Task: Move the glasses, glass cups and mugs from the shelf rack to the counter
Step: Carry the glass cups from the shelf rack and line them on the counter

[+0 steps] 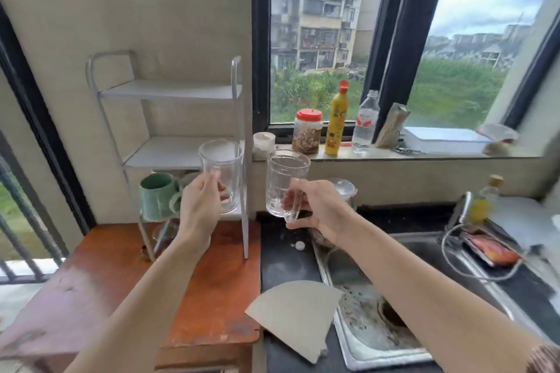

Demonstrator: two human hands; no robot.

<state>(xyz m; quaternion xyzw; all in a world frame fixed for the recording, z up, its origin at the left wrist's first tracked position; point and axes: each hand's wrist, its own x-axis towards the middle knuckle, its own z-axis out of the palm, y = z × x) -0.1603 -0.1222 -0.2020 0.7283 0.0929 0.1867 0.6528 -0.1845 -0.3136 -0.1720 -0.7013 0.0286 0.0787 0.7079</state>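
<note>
My left hand [201,206] grips a clear glass tumbler [220,166] and holds it upright in front of the white shelf rack [169,91]. My right hand [315,209] holds a ribbed glass mug [285,182] by its handle, in the air above the black counter [285,254]. A green mug [157,197] stands on the rack's lowest shelf, just left of my left hand. Under that shelf something glassy shows, partly hidden by my left arm. The two upper shelves are bare.
The rack stands on an orange wooden table [212,291]. A piece of cardboard [297,312] lies on the counter beside the steel sink [369,312]. A jar [307,130], a yellow bottle [338,118] and a water bottle [365,124] line the windowsill.
</note>
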